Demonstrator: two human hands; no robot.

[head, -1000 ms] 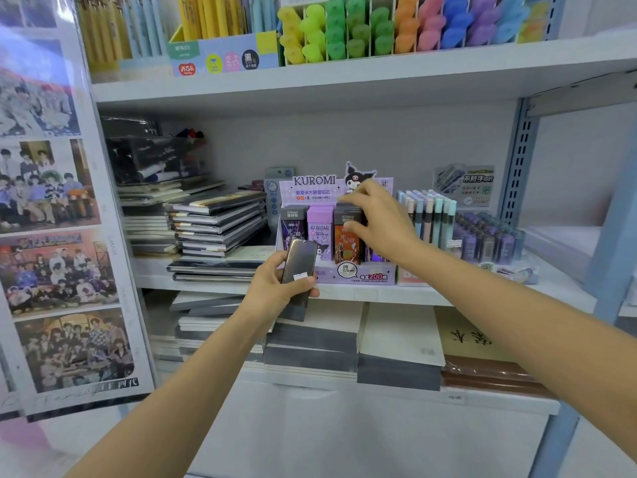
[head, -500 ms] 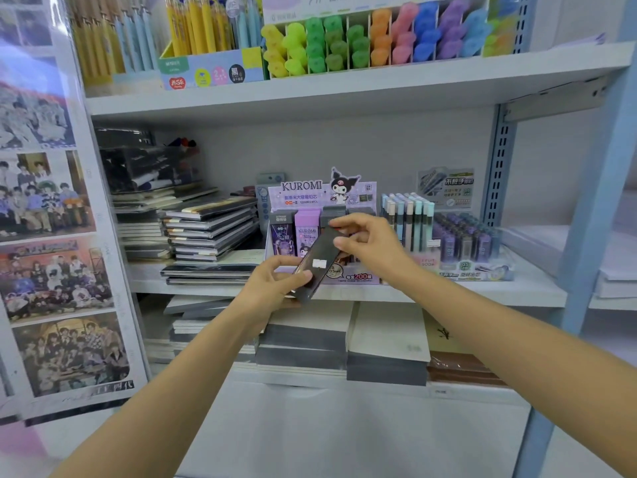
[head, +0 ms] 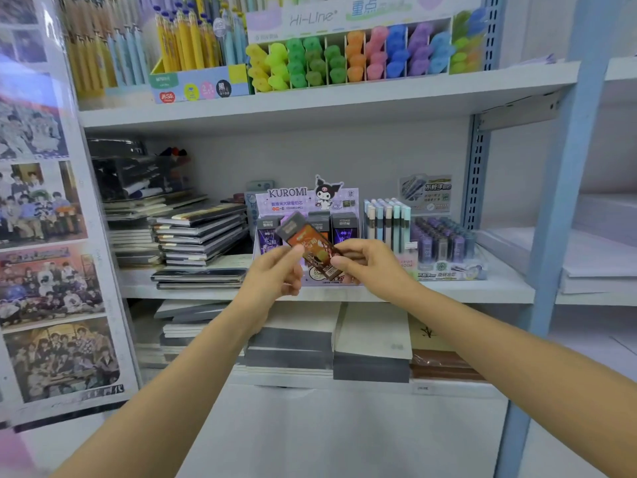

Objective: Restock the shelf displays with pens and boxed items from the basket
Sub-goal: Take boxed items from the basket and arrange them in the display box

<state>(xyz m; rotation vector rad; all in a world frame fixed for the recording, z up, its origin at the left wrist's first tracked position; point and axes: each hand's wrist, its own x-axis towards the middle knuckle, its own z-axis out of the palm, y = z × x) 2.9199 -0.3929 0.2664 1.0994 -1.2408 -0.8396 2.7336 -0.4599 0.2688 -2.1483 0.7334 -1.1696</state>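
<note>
**Fingers (head: 297, 251) of both hands pinching one box (head: 310, 243) before the display (head: 303, 198)**

Fingers curl round a single small box from two sides. The left hand (head: 275, 274) holds it from the left. Its thumb is pressed on the box's orange-brown face near the middle, and its other fingers are folded underneath, where their contact with the back cannot be seen. The right hand (head: 372, 267) pinches the lower right end, thumb and forefinger closed on it just above the barcode.

The box is tilted, with its grey cap toward the upper left and its barcode end toward the lower right. It is held in the air between the two hands and touches neither the shelf (head: 482, 288) nor the display. It hangs directly in front of the display's row of upright boxes (head: 339, 229) and covers part of that row and part of the display's front panel.

The display stands on the middle shelf. Upright pens (head: 386, 219) stand just beside it on the right, with a tray of dark lead cases (head: 444, 241) farther right. Stacked notebooks (head: 200, 236) lie to its left. Highlighters (head: 344, 56) fill a divided rack on the shelf above. Group photos (head: 44, 236) cover the panel at far left.
</note>
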